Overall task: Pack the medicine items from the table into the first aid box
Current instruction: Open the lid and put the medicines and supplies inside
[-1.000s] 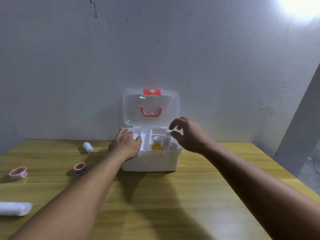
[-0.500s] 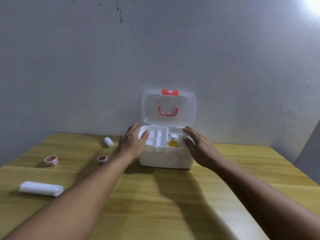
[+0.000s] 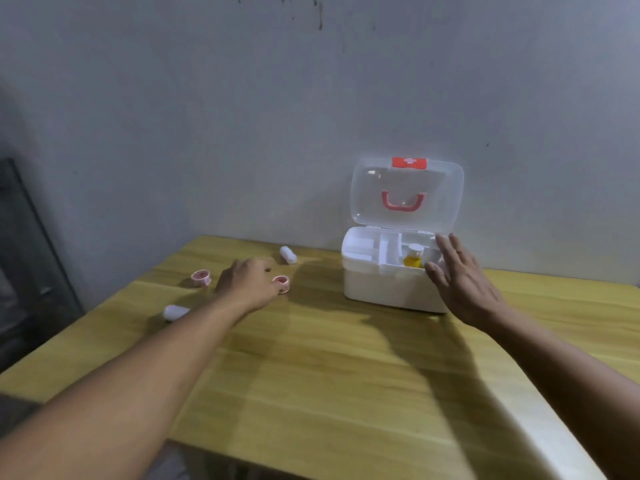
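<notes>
The white first aid box (image 3: 381, 289) stands at the back of the wooden table (image 3: 329, 375), its clear lid (image 3: 407, 192) swung up against the wall. A yellow bottle (image 3: 414, 258) stands in its tray. My right hand (image 3: 462, 277) is spread flat against the box's right end and holds nothing. My left hand (image 3: 247, 280) lies on the table to the left, its fingertips touching a small pink tape roll (image 3: 282, 284) that rests on the wood. A second pink tape roll (image 3: 200, 277), a short white roll (image 3: 288, 254) and a white bandage roll (image 3: 175, 311) lie nearby.
A grey wall rises right behind the table. A dark panel (image 3: 27, 254) stands past the table's left edge. The table's near edge runs diagonally across the lower part of the view.
My left hand has left the box's left end and moved left to the pink tape roll. My right hand has stayed by the box's right side. The camera has turned left.
</notes>
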`<state>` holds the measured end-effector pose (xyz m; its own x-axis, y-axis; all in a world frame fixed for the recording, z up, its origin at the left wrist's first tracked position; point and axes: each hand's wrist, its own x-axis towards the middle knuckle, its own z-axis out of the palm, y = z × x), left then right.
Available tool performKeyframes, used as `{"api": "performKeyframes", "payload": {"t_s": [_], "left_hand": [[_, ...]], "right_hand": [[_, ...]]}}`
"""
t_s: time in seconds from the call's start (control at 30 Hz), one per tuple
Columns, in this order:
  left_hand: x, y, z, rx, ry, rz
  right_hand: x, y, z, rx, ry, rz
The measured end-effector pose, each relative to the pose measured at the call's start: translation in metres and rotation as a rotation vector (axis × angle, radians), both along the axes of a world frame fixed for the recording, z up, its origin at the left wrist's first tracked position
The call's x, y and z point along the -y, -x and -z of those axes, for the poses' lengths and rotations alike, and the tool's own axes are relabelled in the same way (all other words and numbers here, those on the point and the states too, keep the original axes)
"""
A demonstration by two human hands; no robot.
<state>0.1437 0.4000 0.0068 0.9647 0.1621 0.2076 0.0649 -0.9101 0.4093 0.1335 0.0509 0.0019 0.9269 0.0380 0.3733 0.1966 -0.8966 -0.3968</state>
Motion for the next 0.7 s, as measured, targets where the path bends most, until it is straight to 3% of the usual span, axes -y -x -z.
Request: {"api": "performKeyframes", "payload": {"t_s": [0.1,0.3,0.4,0.7], "left_hand": [[-0.031,0.014,-0.003,-0.093,-0.142,-0.042],[-0.082,0.037,-0.006,-0.407,-0.140,0.103],[-0.089,0.044,-0.002,-0.362,-0.080,0.096],[-0.055,0.027,0.002,-0.154,-0.136,0.104]], "right_hand": [[0.000,0.000,-0.001,-0.011,-0.010,0.009],[-0.003,0.005,-0.004,-0.008,-0.001,0.001],[-0.003,0.007,-0.006,0.002,0.008,-0.009],[-0.001,0.008,-0.005,-0.009,-0.001,-0.017]]}}
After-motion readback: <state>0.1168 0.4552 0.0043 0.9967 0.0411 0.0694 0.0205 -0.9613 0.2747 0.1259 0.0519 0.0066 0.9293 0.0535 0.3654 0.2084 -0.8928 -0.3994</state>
